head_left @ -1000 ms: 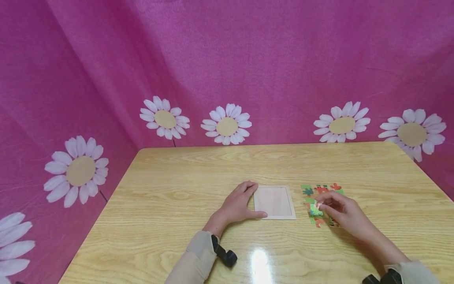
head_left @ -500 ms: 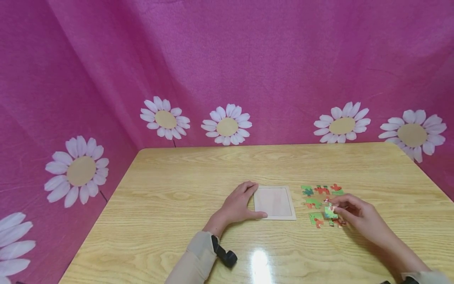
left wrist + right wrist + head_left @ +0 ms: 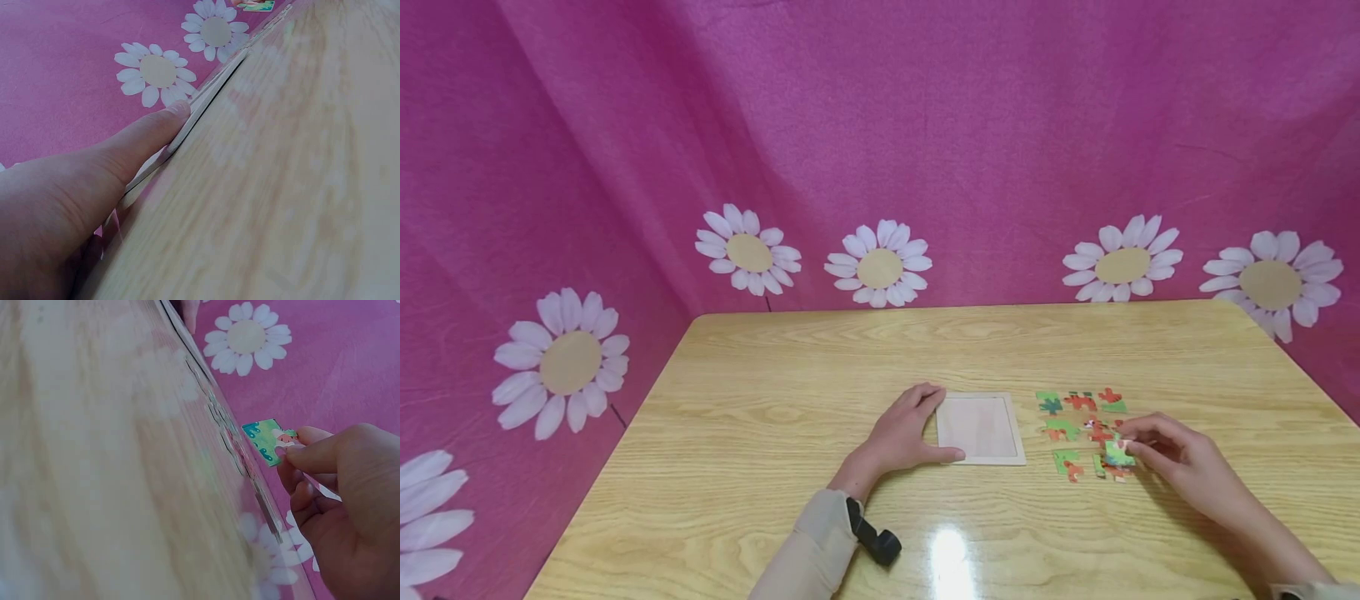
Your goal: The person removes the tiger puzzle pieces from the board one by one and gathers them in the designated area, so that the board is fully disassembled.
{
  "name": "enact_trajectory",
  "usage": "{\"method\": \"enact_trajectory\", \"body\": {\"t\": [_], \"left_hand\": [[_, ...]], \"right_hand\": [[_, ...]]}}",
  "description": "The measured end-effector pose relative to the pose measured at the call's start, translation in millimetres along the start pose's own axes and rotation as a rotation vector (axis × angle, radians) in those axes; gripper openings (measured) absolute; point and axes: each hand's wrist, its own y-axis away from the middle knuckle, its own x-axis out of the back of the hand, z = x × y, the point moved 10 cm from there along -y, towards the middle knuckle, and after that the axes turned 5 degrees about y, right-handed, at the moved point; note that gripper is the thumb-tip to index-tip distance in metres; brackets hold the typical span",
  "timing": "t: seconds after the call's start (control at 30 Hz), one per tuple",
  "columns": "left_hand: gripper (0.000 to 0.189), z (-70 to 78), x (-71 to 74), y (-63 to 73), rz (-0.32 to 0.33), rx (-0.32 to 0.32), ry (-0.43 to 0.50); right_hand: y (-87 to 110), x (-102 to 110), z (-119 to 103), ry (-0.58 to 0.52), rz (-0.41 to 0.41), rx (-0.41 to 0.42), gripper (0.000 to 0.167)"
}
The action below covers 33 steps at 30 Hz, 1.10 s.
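Note:
On the wooden table lies a square, pale puzzle tray [image 3: 976, 427] with a raised border. My left hand [image 3: 901, 432] rests at its left side, fingers at the far corner and a straight thumb on the near border. The left wrist view shows that thumb [image 3: 150, 134] lying along the tray's edge. Between thumb and fingertips, my right hand [image 3: 1187, 462] pinches a green puzzle piece [image 3: 1119, 453]. In the right wrist view this piece [image 3: 265, 439] stands tilted above the table. Beneath and left of it, several green and red jigsaw pieces [image 3: 1062, 430] lie in loose rows.
The wooden tabletop [image 3: 805, 358] extends around the tray and pieces, with a bright reflection near its front. A pink curtain [image 3: 985, 125] with white daisies hangs behind the table and along its left side. A black wrist camera [image 3: 880, 542] is strapped to the left forearm.
My right hand has moved right with the pinched puzzle piece, away from the tray, uncovering more pieces in the rows. The left hand and tray have stayed put.

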Motion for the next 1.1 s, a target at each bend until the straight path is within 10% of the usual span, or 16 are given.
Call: {"method": "enact_trajectory", "body": {"t": [1.1], "left_hand": [[0.096,0.4,0.3,0.4,0.001,0.001,0.003]], "right_hand": [[19.0,25.0,17.4,0.023,0.036,-0.023,0.020]]}}
